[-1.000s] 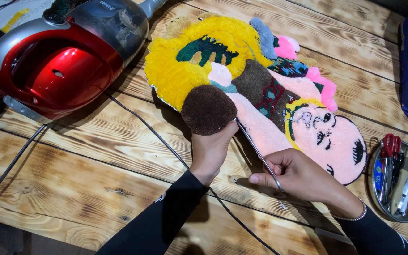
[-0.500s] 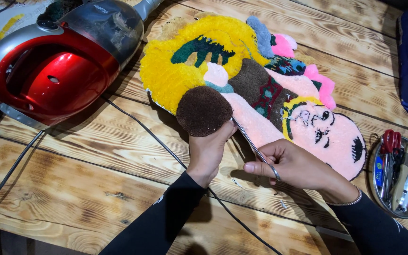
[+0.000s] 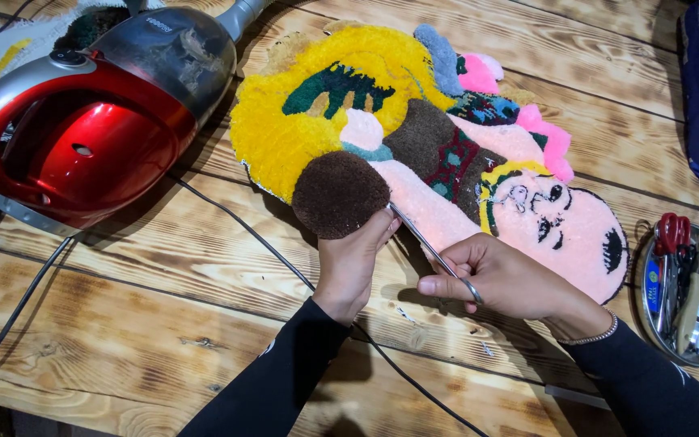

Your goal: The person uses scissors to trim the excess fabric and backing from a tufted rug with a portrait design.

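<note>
While left hand fingers pinch tufted rug edge, right hand fingers clamped on scissors.

tufted rug lies on tabletop, centre-far | vacuum cleaner left of rug, its cord crossing tabletop toward near edge | left hand at rug's near edge | right hand just right of it, scissors between | metal tray of tools far right
</note>
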